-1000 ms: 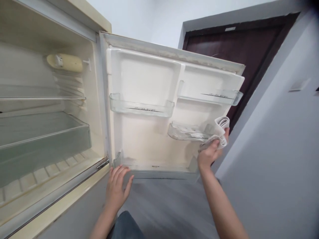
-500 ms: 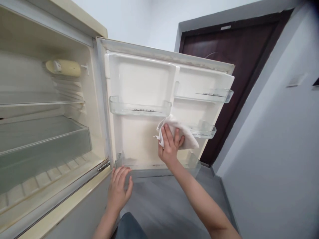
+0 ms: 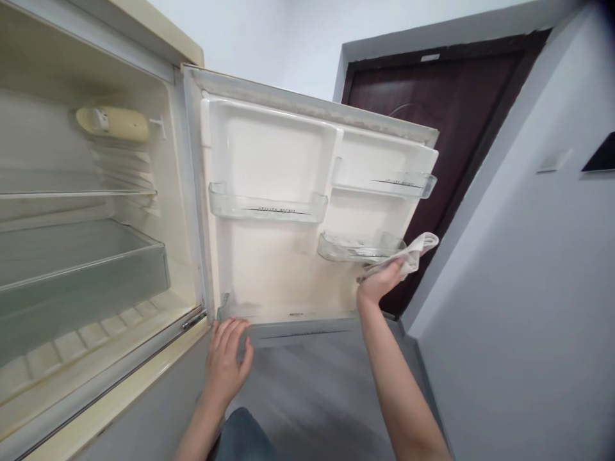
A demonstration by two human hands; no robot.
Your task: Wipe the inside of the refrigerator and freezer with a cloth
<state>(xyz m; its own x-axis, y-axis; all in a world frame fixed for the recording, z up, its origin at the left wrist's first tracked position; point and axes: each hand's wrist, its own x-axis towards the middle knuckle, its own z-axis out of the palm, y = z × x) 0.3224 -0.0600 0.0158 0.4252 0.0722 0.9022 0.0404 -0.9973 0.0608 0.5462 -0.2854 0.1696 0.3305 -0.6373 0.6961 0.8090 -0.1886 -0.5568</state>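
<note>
We are grasping a folded white cloth (image 3: 417, 253) in our right hand (image 3: 382, 283), with some fingers hidden from us by the cloth. The cloth is lying at the outer end of the lower right pocket (image 3: 343, 248), overlapping its corner in our view; whether it is pressing on the plastic we cannot tell. Its long axis is slanting: one end is sitting low and left beside the palm, while the looped, folded end is pointing up and right, past the edge of the open refrigerator door (image 3: 269, 269), toward the dark red room door (image 3: 464, 121) behind.

Our left hand (image 3: 225, 358) is holding its fingers loosely bent at the left end of the bottom pocket (image 3: 307, 330), the thumb standing apart; we cannot tell whether it is gripping that edge.

The refrigerator door is carrying the upper left pocket (image 3: 269, 208) and the upper right pocket (image 3: 384, 184) too, both clear and bearing dark lettering. The lower right pocket is showing pale, uneven patches, and we cannot tell whether these are contents or the plastic itself.

On our left, the refrigerator cabinet (image 3: 173, 205) is holding a clear shelf (image 3: 62, 192) above a greenish drawer (image 3: 86, 282), and a yellowed lamp cover (image 3: 122, 123) is jutting out above both.
</note>
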